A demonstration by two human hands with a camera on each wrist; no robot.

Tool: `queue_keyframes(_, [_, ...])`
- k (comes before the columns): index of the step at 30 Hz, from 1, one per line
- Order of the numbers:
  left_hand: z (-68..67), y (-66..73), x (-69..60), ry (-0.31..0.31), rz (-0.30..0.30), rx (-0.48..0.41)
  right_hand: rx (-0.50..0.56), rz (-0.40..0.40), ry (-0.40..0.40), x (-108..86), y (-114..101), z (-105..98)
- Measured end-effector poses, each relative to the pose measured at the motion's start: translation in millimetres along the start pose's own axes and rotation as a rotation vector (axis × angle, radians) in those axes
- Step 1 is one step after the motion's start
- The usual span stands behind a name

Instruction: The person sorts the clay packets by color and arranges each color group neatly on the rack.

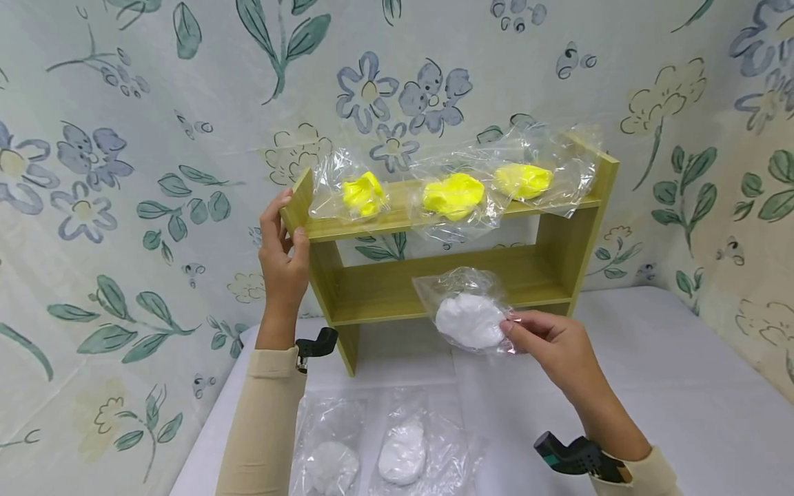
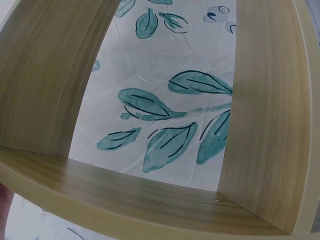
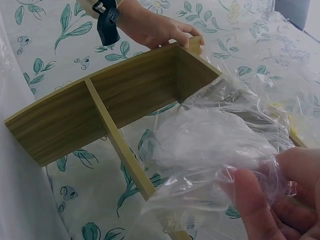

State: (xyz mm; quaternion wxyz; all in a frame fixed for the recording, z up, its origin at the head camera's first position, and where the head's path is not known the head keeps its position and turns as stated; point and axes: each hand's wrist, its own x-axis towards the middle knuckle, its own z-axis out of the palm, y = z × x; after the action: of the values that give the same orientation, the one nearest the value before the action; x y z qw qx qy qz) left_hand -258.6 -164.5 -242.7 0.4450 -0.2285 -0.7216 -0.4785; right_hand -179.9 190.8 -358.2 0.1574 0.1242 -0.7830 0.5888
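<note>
A small wooden shelf (image 1: 434, 279) with two tiers stands on the table. My left hand (image 1: 284, 255) grips the top of its left side panel, thumb in front and fingers behind. Between thumb and fingers, my right hand (image 1: 548, 337) pinches a clear plastic bag of white clay (image 1: 470, 322), held up before the lower tier. In the right wrist view the bagged white clay (image 3: 210, 140) hides part of the shelf. Three bags of yellow clay (image 1: 366, 195) lie along the top tier. The left wrist view shows the inside of the shelf (image 2: 270, 115).
Two more clear bags of white clay (image 1: 402, 451) lie on the white-covered table (image 1: 670, 393) in front of the shelf. Behind everything hangs a cloth with printed flowers and leaves (image 1: 205, 83).
</note>
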Motion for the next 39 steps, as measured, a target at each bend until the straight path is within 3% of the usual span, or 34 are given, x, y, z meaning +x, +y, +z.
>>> queue_keyframes(11, [0.4, 0.4, -0.1, -0.001, -0.005, 0.001, 0.02, 0.155, 0.245, 5.5, 5, -11])
queue_keyframes(19, [-0.4, 1.2, -0.2, 0.0, -0.012, 0.001, 0.261, 0.228, 0.379, 13.7, 11, -13])
queue_keyframes(26, [0.0, -0.3, 0.6, 0.002, 0.001, -0.013, 0.33, 0.241, 0.458, 18.8, 20, -12])
queue_keyframes(30, [0.8, -1.0, 1.1, 0.004, 0.005, -0.023, 0.32, 0.261, 0.481, 22.0, 24, -11])
queue_keyframes(33, [2.4, -1.6, -0.1, -0.007, 0.004, -0.032, 0.233, 0.273, 0.481, 22.3, 27, -11])
queue_keyframes(39, [0.5, -1.0, -0.3, 0.0, -0.002, -0.018, 0.066, 0.202, 0.442, 33.2, 31, -10])
